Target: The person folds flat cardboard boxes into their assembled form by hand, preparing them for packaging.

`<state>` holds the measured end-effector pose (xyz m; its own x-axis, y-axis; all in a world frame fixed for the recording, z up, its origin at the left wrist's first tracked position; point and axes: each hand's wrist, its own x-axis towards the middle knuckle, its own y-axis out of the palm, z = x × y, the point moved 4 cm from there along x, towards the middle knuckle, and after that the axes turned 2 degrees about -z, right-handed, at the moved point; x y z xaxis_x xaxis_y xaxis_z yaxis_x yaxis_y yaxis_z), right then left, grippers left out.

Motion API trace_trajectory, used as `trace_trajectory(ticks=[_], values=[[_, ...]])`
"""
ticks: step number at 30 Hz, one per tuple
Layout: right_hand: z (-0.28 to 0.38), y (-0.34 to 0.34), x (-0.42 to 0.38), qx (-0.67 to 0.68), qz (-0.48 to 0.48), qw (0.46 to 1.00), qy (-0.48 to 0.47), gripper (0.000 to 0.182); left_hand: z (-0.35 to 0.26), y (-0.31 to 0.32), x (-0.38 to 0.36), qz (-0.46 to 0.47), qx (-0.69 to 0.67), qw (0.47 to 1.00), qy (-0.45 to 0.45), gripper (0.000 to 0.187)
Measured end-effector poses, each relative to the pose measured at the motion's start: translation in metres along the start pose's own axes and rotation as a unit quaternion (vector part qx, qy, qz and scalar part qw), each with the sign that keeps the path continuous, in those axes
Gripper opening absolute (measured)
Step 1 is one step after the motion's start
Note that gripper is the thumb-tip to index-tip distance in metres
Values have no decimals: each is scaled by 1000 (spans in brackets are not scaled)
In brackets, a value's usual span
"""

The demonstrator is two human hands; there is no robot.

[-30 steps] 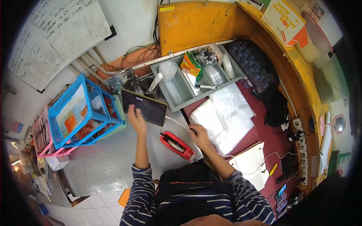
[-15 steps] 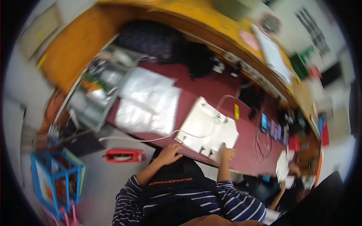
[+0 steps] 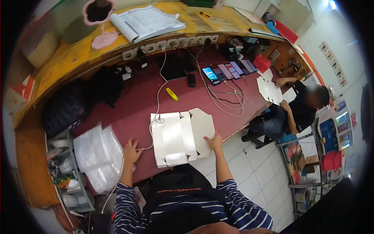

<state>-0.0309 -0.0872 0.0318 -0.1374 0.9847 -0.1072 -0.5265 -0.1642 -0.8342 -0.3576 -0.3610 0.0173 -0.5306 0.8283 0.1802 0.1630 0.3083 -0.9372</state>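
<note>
Flat white cardboard box blanks (image 3: 174, 134) lie stacked on the dark red tabletop in front of me, with cut slots and folded-looking flaps. My right hand (image 3: 214, 142) grips the right edge of the top blank, thumb on its upper face. To the left of the stack, my left hand (image 3: 132, 151) rests at the table's near edge, fingers spread, holding nothing. A white cable (image 3: 152, 130) runs over the left part of the blanks and passes close to my left fingers. Clear plastic bags (image 3: 99, 156) lie just beyond that hand on the left.
A yellow highlighter (image 3: 172, 94) and several phones (image 3: 228, 72) with charging cables lie farther back. A grey tray (image 3: 83, 195) of small items stands at left. At right, another person (image 3: 302, 103) handles a white cardboard piece (image 3: 269, 90). A notebook (image 3: 148, 23) lies on the shelf.
My view has swung right, showing more of the other person and the phones. My left hand has moved left, away from the blanks; my right hand remains at their right side.
</note>
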Motion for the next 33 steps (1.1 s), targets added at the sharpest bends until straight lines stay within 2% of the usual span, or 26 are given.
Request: trace_trajectory(ticks=[2,4,5,7,8,10,11,12,13,14,15,17,19,20,22,24,25,26,27,28,29,30,31,32,33], values=[[-21,-15,8,0,4,1000,3,54,16,-6,8,4,-11,999,44,40],[-39,-24,9,-1,-8,1000,23,54,33,3,11,140,51,986,81,29],[-49,-24,6,-6,-17,999,37,54,41,9,13,138,53,985,84,29],[-63,-22,-2,-3,-31,999,42,54,54,22,13,92,89,981,144,24],[-66,-22,-6,26,-42,998,47,53,69,21,14,93,91,982,140,24],[-66,-22,-9,54,-49,996,46,53,103,-6,23,-33,131,989,-57,21],[-66,-22,-11,61,-64,995,48,53,118,-36,18,-153,52,981,-112,19],[-67,-19,-12,70,-80,993,48,53,130,-62,15,-178,121,955,-204,19],[-67,-19,-12,68,-75,994,42,53,144,-80,9,-206,126,933,-267,20],[-68,-18,-11,80,-92,992,41,52,159,-93,3,-178,140,917,-329,20],[-66,-17,-9,92,-109,989,41,51,173,-99,-2,-180,142,914,-335,20],[-54,-18,-9,112,-135,984,22,50,198,-104,-13,-135,178,877,-425,22],[-40,-19,-11,133,-165,977,6,49,201,-91,-12,-154,197,869,-427,22],[-35,-20,-11,115,-173,978,28,49,202,-86,-11,-168,215,862,-428,23],[-35,-18,-10,100,-184,977,49,50,130,-107,11,-255,277,875,-304,26],[-38,-14,-7,53,-173,982,49,57,76,-85,31,-365,212,891,-164,24],[-39,-15,-8,54,-177,982,49,57,61,-53,40,-265,-120,929,-229,18],[-37,-15,-10,12,-147,986,76,61,-4,-58,50,-279,-72,955,-62,13],[-36,-16,-11,-32,-116,987,103,65,-66,-70,53,-193,-62,979,12,16],[-36,-15,-13,-30,-122,987,103,65,-98,-39,52,-78,-159,981,83,20],[-37,-15,-17,-48,-151,984,84,68,-117,15,49,94,-275,953,85,28],[-36,-15,-21,-64,-182,979,63,70,-149,42,36,108,-209,933,273,46],[-34,-15,-25,-59,-191,978,59,70,-170,65,26,137,-170,917,332,63],[-28,-19,-33,-64,-223,971,57,70,-186,65,21,183,-132,914,337,71],[-22,-23,-43,-68,-254,963,55,71,-195,73,18,217,-78,908,349,71]])
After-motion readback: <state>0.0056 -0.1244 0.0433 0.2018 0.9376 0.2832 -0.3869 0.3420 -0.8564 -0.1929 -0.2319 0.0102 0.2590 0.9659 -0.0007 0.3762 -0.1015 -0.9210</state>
